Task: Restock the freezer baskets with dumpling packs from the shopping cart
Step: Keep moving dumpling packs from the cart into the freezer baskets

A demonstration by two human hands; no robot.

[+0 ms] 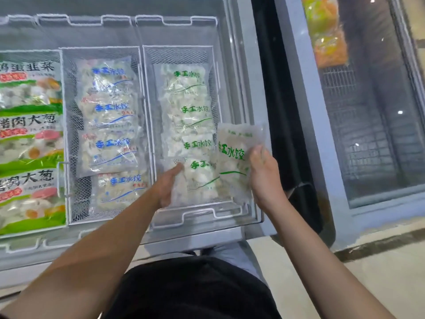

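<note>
The open freezer (241, 31) holds my right basket (147, 125) with 4 green-lettered packs. My left hand (166, 186) lies flat, fingers (177, 170) straight, against the nearest pack (200, 180). My right hand (264, 171) grips another dumpling pack (236, 146), tilted over the basket's right rim.

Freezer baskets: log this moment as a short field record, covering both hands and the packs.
view: head camera, looking down into the open freezer
right basket: row of green-print dumpling packs
middle basket: blue-print dumpling packs
left side: colourful printed packs
left hand: fingers straight, resting on the nearest green-print pack
right hand: grips a green-print pack held upright at the basket's right edge
shopping cart: not in view
</note>
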